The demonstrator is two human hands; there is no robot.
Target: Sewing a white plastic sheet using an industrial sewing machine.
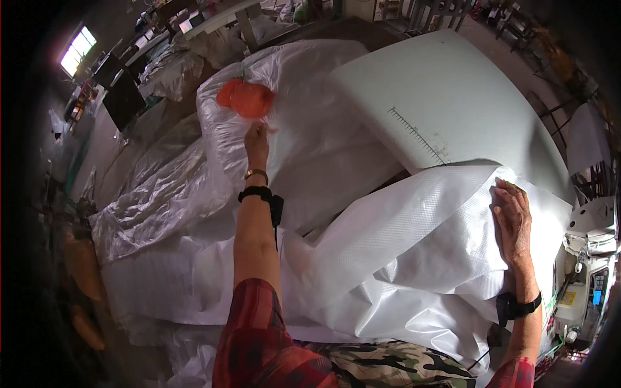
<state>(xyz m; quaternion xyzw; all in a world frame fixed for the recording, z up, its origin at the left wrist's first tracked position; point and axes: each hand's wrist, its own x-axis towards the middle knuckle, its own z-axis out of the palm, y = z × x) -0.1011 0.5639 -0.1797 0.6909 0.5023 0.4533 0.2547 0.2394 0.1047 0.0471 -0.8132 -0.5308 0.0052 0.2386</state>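
Observation:
My left hand (pixel 257 143) reaches far forward over a sheet of clear plastic (pixel 310 129). Its fingers are curled closed; whatever they hold, if anything, is too small to name. Just beyond them lies a crumpled orange bundle (pixel 247 99), perhaps a bag or cloth, and I cannot tell whether they touch. My right hand (pixel 512 220) rests with fingers stretched out on the upper right corner of a shiny white woven sheet (pixel 407 213). This sheet spreads in folds across the front of the work surface, close to my body.
A pale tabletop (pixel 446 84) with a marked scale stands beyond the white sheet. At the right edge is a white sewing machine (pixel 592 226) with a small lit screen. Heaped plastic (pixel 171 71) and dark boxes (pixel 123 97) lie at the far left.

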